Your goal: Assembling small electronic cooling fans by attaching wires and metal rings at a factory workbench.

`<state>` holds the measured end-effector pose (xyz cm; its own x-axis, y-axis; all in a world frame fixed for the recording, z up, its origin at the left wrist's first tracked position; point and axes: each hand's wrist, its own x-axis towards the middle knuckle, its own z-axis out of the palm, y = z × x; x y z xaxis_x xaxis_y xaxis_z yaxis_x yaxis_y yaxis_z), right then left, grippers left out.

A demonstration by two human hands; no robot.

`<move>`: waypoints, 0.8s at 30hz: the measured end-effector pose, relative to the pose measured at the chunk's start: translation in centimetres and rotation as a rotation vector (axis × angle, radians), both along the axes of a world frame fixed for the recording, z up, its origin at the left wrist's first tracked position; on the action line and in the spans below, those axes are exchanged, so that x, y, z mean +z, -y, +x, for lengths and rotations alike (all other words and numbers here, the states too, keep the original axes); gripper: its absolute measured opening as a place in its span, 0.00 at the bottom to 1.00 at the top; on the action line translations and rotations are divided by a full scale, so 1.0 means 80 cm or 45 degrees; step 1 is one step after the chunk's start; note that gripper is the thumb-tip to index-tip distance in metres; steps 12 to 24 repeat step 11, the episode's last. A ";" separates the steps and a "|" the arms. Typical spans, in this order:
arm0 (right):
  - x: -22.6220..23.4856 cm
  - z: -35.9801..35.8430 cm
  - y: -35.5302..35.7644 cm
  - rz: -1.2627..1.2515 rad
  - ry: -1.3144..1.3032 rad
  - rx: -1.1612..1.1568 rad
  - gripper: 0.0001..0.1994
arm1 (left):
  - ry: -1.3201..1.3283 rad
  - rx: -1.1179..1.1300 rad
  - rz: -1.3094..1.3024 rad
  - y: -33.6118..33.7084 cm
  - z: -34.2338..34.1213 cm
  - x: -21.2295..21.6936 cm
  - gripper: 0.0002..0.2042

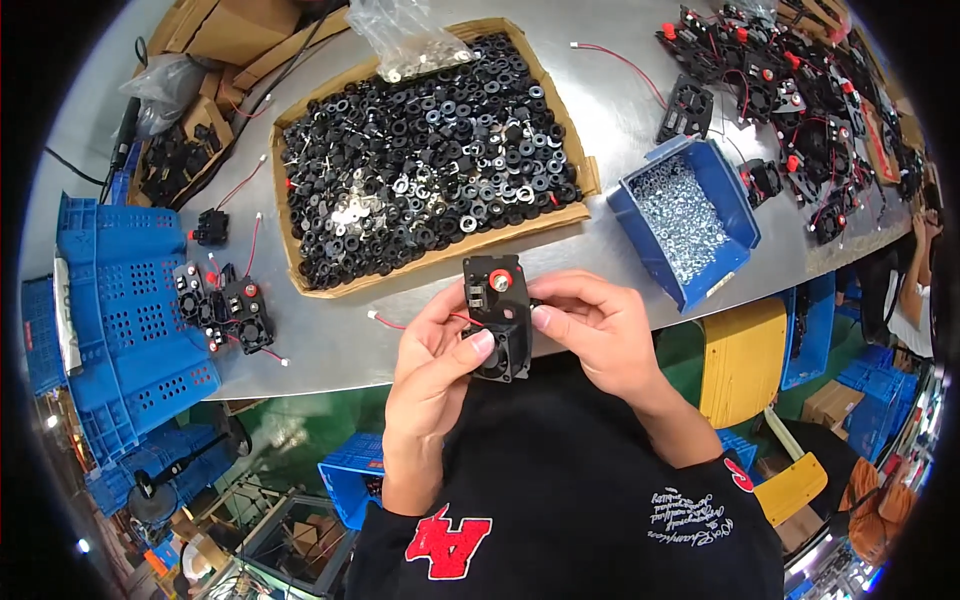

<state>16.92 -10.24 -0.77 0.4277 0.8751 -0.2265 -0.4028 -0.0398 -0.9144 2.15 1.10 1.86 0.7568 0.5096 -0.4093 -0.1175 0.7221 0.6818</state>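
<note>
A black socket panel with a small fan (497, 315) is held up in front of my chest, just off the table's near edge. It carries a red-ringed metal post near the top and the fan at its lower end. My left hand (437, 365) grips its left side, thumb over the fan. A red lead (392, 321) with a white plug sticks out to the left past those fingers. At the panel's right edge, my right hand (597, 330) pinches with thumb and forefinger. A small dark bit shows between those fingertips, too hidden to name.
Beyond my hands lies a cardboard tray (590, 178) of black rings and washers, a plastic bag (410, 30) on its far edge. A blue bin (665, 262) of small metal nuts stands right. Similar fan panels lie left (245, 310) and in a far-right heap (800, 120).
</note>
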 end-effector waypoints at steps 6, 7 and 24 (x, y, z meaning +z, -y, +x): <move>-0.002 0.001 -0.003 -0.006 0.028 0.020 0.12 | -0.032 -0.038 0.084 0.006 -0.004 -0.005 0.30; -0.002 0.002 -0.003 -0.051 -0.095 0.048 0.12 | -0.043 -0.062 0.096 0.006 -0.004 -0.004 0.30; -0.004 0.011 0.004 -0.016 -0.164 0.122 0.13 | -0.021 -0.073 0.141 0.006 -0.006 -0.008 0.31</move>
